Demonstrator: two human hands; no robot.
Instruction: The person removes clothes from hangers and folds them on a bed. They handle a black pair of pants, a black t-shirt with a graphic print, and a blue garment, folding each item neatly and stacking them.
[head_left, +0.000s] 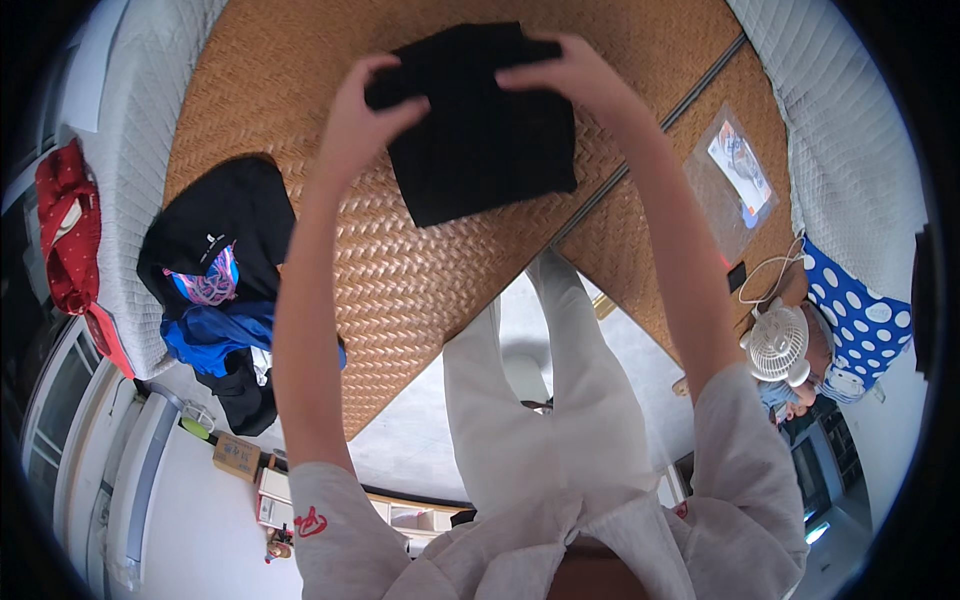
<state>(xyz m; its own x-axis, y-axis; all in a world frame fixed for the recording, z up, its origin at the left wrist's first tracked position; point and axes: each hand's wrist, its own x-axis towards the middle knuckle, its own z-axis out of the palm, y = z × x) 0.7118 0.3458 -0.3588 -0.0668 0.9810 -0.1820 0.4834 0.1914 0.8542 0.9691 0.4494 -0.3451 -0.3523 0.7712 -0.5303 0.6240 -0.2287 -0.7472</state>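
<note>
A black cloth garment (484, 142), folded into a rough square, lies on a woven bamboo mat (405, 255) in front of me. My left hand (367, 112) is at its upper left side, thumb and fingers spread over the cloth. At the upper right corner is my right hand (570, 71), its thumb also apart from the fingers, with black fabric showing between them. Both hands look slightly blurred, and neither shows a pinch on the fabric.
Left of me lie a black printed garment (225, 195), blue clothing (225, 330) and a red garment (67, 225). To the right are a clear plastic packet (731, 184), a small white fan (778, 341) and a blue polka-dot cloth (855, 315). Another person's hand (799, 401) shows beyond the fan.
</note>
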